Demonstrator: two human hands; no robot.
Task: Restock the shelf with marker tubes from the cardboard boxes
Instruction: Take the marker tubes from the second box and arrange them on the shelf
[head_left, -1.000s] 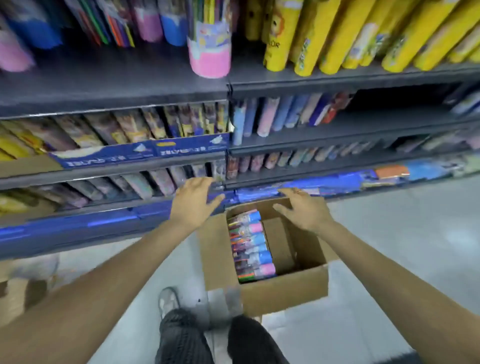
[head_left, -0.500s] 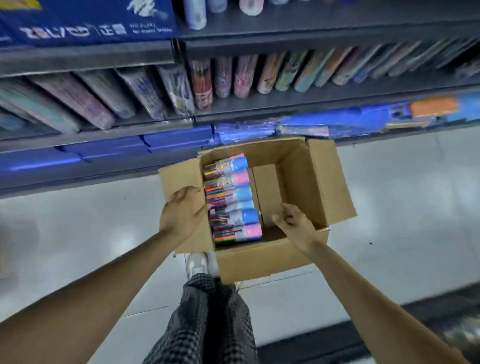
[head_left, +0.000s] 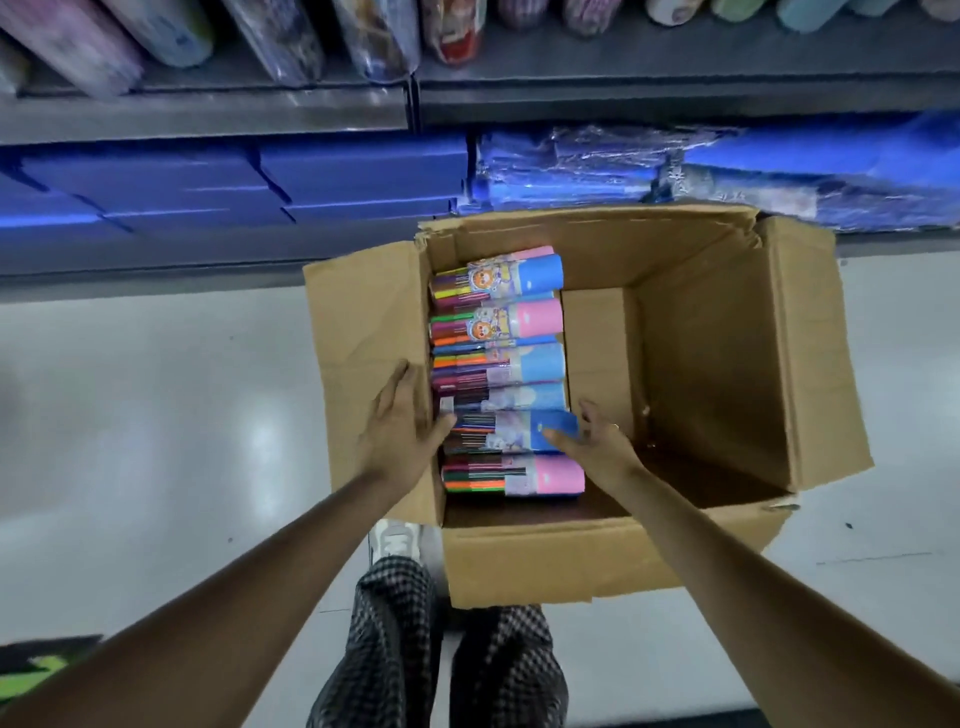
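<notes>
Open cardboard box (head_left: 597, 561) sits on the floor (head_left: 156, 415) just in front of the bottom shelf (head_left: 208, 111). Marker tubes (head_left: 498, 322) lie flat in a single row along the box's left wall, long axes running left-right, coloured caps to the right; the right half of the box is bare. Both hands bracket one blue-capped tube (head_left: 511, 434), second from the box's near edge. Left hand (head_left: 402, 431) at its left end, fingers down between box wall and tubes, thumb on the end; a full grip can't be confirmed. Right hand (head_left: 592, 441) at the cap end, fingers loosely spread, touching or nearly touching the cap, not closed round it. Tube lies crosswise between the hands, each about equally near. Likely a two-ended lift up and forward to the shelf.
</notes>
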